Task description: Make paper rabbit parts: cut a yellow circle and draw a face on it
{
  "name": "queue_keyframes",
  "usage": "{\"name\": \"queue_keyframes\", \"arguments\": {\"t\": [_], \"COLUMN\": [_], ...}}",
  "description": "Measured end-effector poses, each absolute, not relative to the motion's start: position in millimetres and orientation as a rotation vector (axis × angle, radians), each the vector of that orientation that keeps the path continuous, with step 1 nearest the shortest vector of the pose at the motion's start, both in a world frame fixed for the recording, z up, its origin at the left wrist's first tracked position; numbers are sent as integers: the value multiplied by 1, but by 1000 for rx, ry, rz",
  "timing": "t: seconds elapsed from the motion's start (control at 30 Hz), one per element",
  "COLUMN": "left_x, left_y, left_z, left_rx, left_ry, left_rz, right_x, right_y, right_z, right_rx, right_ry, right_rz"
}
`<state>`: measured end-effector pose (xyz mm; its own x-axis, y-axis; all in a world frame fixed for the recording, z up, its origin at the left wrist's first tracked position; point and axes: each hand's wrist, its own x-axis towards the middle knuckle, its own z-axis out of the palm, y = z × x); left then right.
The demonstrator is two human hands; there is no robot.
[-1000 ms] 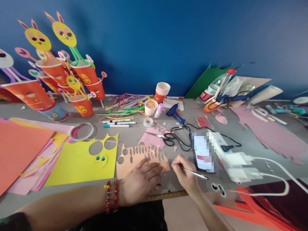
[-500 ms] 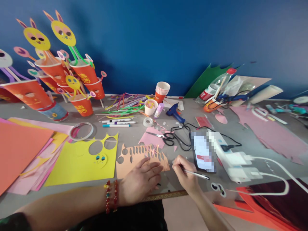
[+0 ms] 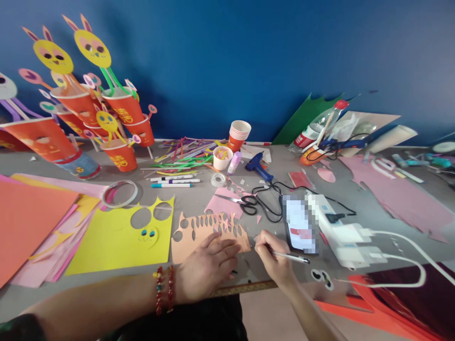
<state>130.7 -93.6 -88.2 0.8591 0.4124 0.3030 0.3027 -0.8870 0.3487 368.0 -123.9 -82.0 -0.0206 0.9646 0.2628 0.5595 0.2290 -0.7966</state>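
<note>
My left hand (image 3: 209,267) lies flat, fingers stretched, over the lower part of a peach paper sheet (image 3: 183,246) full of cut-out holes. Just to the right of that sheet, my right hand (image 3: 273,260) grips a pen (image 3: 293,257), its barrel sticking out to the right. The pen's tip is hard to make out near the table surface. Black-handled scissors (image 3: 248,205) rest partly on a pink paper scrap (image 3: 216,206) beyond my hands. Left of the peach sheet is a yellow paper sheet (image 3: 106,241) with round holes and a small yellow face (image 3: 148,235).
Decorated red paper cups (image 3: 122,156) stand at the left. Markers (image 3: 172,185), a tape roll (image 3: 120,194), straws (image 3: 177,158) and a blue glue gun (image 3: 259,166) lie further back. A phone (image 3: 300,227) and a power strip (image 3: 330,222) with cables are on the right.
</note>
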Motion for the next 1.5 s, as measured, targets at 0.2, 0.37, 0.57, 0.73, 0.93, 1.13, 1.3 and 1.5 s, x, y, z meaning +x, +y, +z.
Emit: {"name": "queue_keyframes", "arguments": {"t": [0.2, 0.37, 0.57, 0.73, 0.93, 1.13, 1.3, 1.5], "left_x": [131, 131, 131, 130, 130, 131, 129, 128], "left_y": [-94, -94, -93, -94, -93, -93, -93, -94], "left_z": [-87, -86, -85, -82, -82, -84, -85, -83], "left_rx": [2735, 2740, 2735, 2722, 2721, 2740, 2749, 2829], "left_ry": [549, 545, 540, 541, 539, 532, 535, 508], "left_rz": [541, 537, 536, 504, 513, 536, 580, 573], "right_x": [368, 368, 367, 367, 365, 364, 365, 359], "right_y": [-123, -124, -124, -123, -124, -123, -119, -120], "right_z": [-80, -80, -78, -77, -76, -79, -78, -65], "right_rx": [-1424, -1418, -1420, -1412, -1379, -1312, -1483, -1488], "right_ry": [-1692, -1686, -1690, -1692, -1619, -1286, -1394, -1600], "right_rz": [655, 694, 713, 717, 766, 818, 710, 674]}}
